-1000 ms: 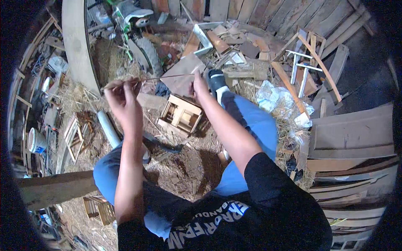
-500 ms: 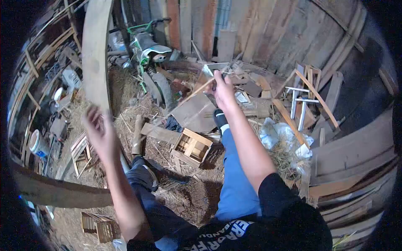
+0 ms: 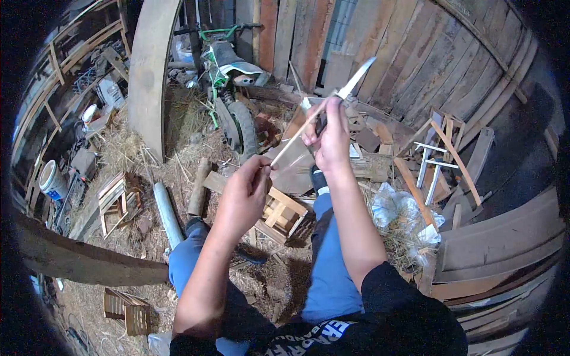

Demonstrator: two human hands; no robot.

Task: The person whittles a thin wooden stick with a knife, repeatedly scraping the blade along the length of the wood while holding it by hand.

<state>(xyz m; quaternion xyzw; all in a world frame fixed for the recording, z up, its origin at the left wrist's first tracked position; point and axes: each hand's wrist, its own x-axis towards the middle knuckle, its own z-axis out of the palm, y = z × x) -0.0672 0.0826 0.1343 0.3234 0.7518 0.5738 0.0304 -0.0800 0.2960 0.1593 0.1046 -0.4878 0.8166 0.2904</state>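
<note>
A thin wooden stick (image 3: 292,143) runs slantwise between my two hands. My left hand (image 3: 244,193) pinches its near end, fingers closed. In my right hand (image 3: 333,139) is a knife (image 3: 360,78), its pale blade pointing up and away to the right and its handle mostly hidden by the fingers. The stick's far end meets the right hand close to the base of the blade. Below my hands a small slatted wooden crate (image 3: 284,212) sits on the ground between my legs, partly covered by the left hand.
A green and white motorbike (image 3: 233,71) stands ahead by the plank wall. Wood scraps and a plastic bag (image 3: 395,207) lie to the right. On the left are a tall board (image 3: 148,77), a small wooden frame (image 3: 119,199), a white bucket (image 3: 53,179) and another slatted crate (image 3: 127,311).
My left hand, open and apart on the left before, has moved right and closed on the stick's near end. In the right hand, the knife blade now shows clearly, pointing up.
</note>
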